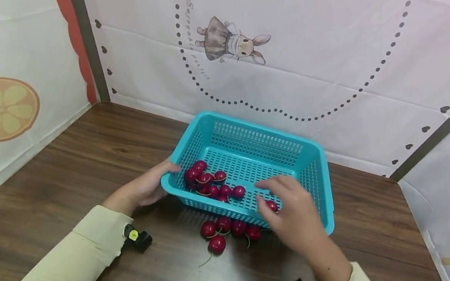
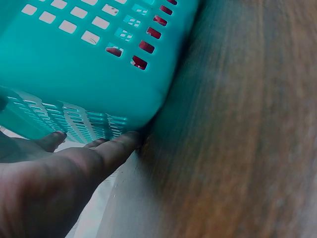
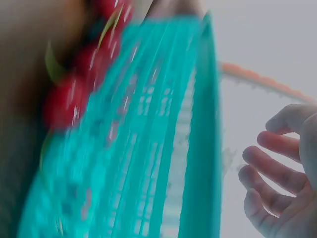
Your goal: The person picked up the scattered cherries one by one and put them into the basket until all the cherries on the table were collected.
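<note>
A turquoise plastic basket point(image 1: 260, 127) with slotted walls stands on the wooden table. My left hand point(image 1: 149, 185) grips its left side, thumb over the rim and fingers against the outer wall in the left wrist view. Several dark red cherries point(image 1: 204, 179) are heaped in its left part. My right hand point(image 1: 294, 215) is over the basket's right front part with loosely bent, spread fingers. A single cherry point(image 1: 271, 206) lies inside, partly hidden by that hand. The right wrist view shows the right hand point(image 3: 282, 173) beside the basket's rim, holding nothing.
Several more cherries point(image 1: 217, 244), some with stems, lie on the table point(image 1: 151, 271) along the basket's front wall. Behind stands a white cloth wall point(image 1: 318, 52) with a printed rabbit; similar cloth walls point(image 1: 11, 38) enclose both sides.
</note>
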Demonstrator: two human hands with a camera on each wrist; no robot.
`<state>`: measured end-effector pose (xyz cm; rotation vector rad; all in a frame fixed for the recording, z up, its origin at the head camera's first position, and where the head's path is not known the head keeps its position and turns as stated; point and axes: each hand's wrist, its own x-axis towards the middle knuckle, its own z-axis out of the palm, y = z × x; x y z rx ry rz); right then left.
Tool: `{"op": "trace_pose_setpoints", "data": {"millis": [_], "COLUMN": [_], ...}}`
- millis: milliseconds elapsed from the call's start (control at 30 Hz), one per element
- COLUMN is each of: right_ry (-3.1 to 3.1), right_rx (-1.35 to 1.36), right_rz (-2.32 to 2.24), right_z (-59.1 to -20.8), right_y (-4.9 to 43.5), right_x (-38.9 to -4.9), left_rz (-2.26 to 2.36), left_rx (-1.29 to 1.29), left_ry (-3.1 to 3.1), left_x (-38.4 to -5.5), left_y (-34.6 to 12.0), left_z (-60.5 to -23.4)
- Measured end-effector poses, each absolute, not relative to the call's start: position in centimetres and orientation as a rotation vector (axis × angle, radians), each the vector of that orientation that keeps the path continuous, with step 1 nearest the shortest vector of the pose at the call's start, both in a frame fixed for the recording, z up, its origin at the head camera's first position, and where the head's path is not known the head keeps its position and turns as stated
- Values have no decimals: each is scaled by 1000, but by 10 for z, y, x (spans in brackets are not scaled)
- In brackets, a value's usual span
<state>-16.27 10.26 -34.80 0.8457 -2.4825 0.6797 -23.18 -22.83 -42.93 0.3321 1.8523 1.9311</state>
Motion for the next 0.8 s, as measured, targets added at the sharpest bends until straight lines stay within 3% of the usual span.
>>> {"op": "trace_pose_setpoints", "data": {"millis": [300, 800], "right_ry": [-2466, -2788], "right_rx": [1291, 1421], "right_rz": [867, 538], "right_z": [-373, -392], "right_y": [65, 59], "right_x": [-112, -121], "left_rz": [1921, 1907], "left_rx": [340, 365], "left_ry": [1860, 1886], "left_x": [-232, -233], "left_y": [-227, -227], "left_z": [-431, -430]}}
